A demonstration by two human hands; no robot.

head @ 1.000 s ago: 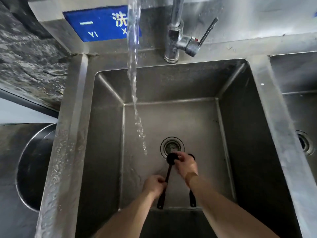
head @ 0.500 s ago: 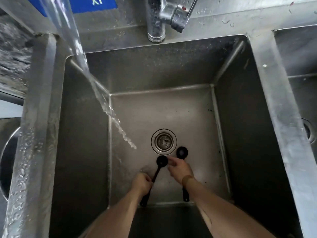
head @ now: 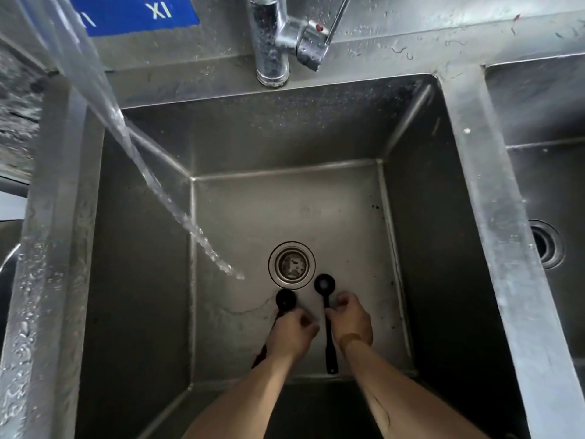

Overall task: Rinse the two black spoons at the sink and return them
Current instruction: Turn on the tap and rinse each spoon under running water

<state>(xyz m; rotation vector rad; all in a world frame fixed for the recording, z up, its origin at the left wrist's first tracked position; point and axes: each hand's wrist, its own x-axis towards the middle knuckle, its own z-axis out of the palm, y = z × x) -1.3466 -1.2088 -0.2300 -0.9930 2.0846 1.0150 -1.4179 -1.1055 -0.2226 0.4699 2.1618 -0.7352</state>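
Note:
Two black spoons are down in the steel sink (head: 449,248), just in front of the drain (head: 292,263). My left hand (head: 292,335) grips the handle of the left spoon (head: 286,300), whose round bowl points toward the drain. My right hand (head: 351,320) pinches the stem of the right spoon (head: 326,299), its handle end reaching back to the sink's near wall. A stream of water (head: 158,185) falls slantwise from the upper left and lands left of the drain, beside the spoon bowls and not on them.
The tap (head: 273,42) with its lever stands behind the sink. A second basin with its own drain (head: 546,245) lies to the right. A blue label (head: 133,14) is on the back wall. A wet steel ledge (head: 50,248) borders the left.
My right hand left the left spoon's bowl and took the right spoon's stem. The two spoons now lie side by side, apart. The view has tilted down.

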